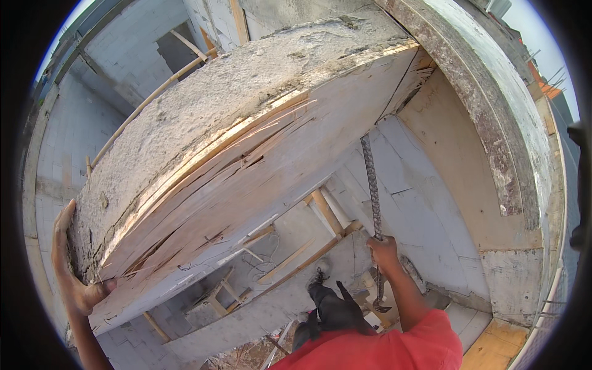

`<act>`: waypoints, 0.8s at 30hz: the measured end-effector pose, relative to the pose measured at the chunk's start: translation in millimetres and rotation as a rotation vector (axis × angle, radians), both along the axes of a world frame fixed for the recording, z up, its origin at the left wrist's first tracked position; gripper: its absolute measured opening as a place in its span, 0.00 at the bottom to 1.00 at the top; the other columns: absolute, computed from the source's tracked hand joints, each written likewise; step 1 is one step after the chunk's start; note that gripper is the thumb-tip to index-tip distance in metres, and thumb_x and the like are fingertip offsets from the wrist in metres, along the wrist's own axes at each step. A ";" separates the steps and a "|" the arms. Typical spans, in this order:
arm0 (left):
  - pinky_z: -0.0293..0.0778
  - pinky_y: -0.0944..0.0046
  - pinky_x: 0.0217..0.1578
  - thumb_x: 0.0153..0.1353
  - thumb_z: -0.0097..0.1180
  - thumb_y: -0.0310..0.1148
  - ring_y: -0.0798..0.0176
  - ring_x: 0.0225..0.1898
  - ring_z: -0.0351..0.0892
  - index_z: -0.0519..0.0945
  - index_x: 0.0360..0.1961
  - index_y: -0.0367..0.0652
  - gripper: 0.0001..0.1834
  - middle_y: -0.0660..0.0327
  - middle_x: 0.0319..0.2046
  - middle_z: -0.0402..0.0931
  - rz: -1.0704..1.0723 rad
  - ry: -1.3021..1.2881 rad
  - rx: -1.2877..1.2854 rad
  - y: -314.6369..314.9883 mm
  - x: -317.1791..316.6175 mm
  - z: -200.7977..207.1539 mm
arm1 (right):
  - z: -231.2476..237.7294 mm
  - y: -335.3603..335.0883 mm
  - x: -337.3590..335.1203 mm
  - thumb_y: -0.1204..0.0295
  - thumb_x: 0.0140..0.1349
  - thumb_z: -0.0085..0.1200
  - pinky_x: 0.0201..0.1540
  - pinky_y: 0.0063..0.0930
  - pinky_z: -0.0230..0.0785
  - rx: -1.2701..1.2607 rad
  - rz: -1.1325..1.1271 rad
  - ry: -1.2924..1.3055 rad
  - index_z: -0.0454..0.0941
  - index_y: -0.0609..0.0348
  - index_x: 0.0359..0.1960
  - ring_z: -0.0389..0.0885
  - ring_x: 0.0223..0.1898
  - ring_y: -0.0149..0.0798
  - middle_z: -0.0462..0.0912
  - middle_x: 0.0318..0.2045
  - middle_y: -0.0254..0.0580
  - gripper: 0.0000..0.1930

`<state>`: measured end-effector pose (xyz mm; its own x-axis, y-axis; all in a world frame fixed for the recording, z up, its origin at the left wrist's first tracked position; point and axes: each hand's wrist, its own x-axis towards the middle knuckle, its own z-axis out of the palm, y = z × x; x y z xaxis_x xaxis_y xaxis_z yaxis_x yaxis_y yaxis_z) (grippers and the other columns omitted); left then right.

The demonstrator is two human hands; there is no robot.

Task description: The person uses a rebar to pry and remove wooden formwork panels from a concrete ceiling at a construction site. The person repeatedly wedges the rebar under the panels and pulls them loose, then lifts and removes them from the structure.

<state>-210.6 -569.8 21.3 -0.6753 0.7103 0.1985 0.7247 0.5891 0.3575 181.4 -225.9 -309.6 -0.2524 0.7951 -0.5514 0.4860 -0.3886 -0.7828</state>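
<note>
A long ribbed steel pry bar (372,179) stands nearly upright, with my right hand (385,251) closed around its lower half. Its bent end (381,306) hangs below my fist, while the top reaches the gap by the plywood formwork panel (333,111); the tip itself is hidden. At the far left, my left hand (75,277) grips the corner of a rough concrete beam (185,123), fingers along its end and thumb towards the plywood face. Splintered, cracked layers run along the panel's upper edge.
Another plywood panel (450,142) lines the right side below a concrete edge (493,142). Down below are a concrete ledge (209,333) under my foot, timber pieces (327,213) and scattered debris (246,354). Grey block walls (129,49) rise beyond the beam.
</note>
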 end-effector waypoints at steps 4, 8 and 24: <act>0.61 0.50 0.61 0.28 0.65 0.66 0.45 0.58 0.69 0.64 0.64 0.30 0.65 0.41 0.56 0.67 0.027 0.034 -0.014 -3.6 -2.4 -0.5 | -25.8 4.1 -3.6 0.75 0.51 0.55 0.12 0.25 0.49 -0.069 -0.030 0.081 0.70 0.57 0.15 0.60 0.09 0.26 0.65 0.11 0.29 0.09; 0.60 0.48 0.62 0.27 0.64 0.67 0.44 0.60 0.67 0.62 0.66 0.33 0.66 0.42 0.57 0.66 0.066 0.012 -0.003 -9.5 -5.8 -6.6 | -121.2 -0.3 -45.1 0.75 0.51 0.56 0.16 0.26 0.53 -0.119 -0.061 0.130 0.73 0.58 0.16 0.62 0.11 0.27 0.68 0.13 0.30 0.08; 0.57 0.47 0.63 0.29 0.64 0.70 0.43 0.63 0.62 0.57 0.66 0.28 0.70 0.41 0.60 0.59 0.094 -0.019 -0.045 -8.4 -4.5 -0.7 | -210.9 84.0 -159.8 0.79 0.53 0.49 0.15 0.25 0.57 0.051 0.180 0.519 0.68 0.56 0.13 0.67 0.11 0.26 0.68 0.12 0.30 0.12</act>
